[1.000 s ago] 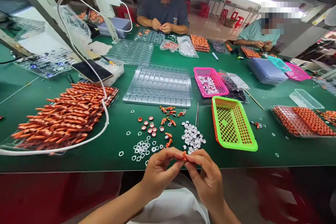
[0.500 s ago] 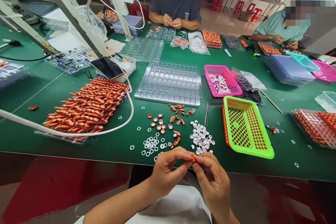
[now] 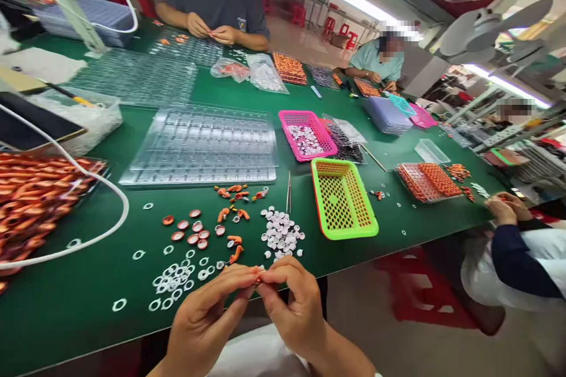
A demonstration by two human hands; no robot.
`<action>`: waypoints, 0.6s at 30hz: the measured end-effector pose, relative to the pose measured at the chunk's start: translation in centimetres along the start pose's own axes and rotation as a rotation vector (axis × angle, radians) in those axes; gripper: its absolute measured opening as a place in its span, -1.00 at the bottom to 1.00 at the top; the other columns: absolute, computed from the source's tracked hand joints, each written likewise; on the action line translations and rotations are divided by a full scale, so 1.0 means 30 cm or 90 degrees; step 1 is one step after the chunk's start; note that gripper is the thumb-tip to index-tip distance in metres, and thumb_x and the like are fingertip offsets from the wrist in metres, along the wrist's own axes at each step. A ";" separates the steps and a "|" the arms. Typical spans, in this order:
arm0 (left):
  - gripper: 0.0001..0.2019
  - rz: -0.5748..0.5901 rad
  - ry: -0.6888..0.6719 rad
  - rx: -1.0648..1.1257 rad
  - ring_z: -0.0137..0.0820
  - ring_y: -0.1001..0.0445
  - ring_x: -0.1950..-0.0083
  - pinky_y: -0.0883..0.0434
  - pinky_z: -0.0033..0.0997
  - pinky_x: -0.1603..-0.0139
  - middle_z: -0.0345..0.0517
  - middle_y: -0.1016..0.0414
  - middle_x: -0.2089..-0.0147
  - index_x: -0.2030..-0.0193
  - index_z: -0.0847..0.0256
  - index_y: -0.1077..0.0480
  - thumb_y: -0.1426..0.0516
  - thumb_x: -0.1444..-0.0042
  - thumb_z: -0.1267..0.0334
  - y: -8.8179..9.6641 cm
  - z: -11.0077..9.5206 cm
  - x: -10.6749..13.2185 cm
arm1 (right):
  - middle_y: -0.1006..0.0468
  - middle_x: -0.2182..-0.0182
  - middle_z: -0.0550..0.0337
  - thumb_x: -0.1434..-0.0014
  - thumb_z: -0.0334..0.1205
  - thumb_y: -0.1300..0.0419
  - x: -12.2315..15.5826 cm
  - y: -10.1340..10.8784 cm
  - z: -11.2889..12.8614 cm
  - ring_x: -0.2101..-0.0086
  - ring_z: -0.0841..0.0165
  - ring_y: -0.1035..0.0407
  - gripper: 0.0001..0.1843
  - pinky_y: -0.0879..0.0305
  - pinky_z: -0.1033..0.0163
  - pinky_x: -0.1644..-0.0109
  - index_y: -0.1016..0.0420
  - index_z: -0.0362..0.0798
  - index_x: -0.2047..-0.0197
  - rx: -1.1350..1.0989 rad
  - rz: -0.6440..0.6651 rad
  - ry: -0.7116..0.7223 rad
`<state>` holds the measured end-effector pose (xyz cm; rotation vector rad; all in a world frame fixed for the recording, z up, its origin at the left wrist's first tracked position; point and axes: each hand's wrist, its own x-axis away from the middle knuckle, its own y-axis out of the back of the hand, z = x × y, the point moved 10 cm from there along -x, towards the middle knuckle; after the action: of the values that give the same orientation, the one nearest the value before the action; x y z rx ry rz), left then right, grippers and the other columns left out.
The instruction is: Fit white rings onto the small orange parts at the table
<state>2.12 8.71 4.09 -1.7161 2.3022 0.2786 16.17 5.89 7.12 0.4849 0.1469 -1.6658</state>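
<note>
green desk [image 3: 88,319] slants across the view; at its near edge, left hand [image 3: 204,317] and right hand [image 3: 297,307] pinch a small orange piece [image 3: 257,282] between their fingertips — equally near both (long axis hidden) — with white caps [image 3: 283,233] at one o'clock from it.

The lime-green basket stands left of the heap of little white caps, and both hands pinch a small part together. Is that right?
Not quite: the head view shows the lime-green basket standing right of the little white caps. The left hand and right hand do pinch a small part together.
</note>
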 end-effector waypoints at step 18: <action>-0.78 -0.058 0.121 0.153 -0.36 -0.63 0.17 -0.58 -0.52 0.11 -0.18 -0.65 0.21 0.20 0.03 -0.61 -0.23 -0.12 0.45 -0.034 0.041 -0.022 | -0.52 0.31 0.17 -0.26 -0.41 -0.19 -0.003 0.038 0.031 0.31 0.42 -0.46 -0.84 -0.46 0.35 0.23 -0.51 -0.02 0.12 0.046 -0.053 0.040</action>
<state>3.39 9.39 3.11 -1.7811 2.2663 -0.1806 17.07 5.44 8.22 0.5930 0.1560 -1.7432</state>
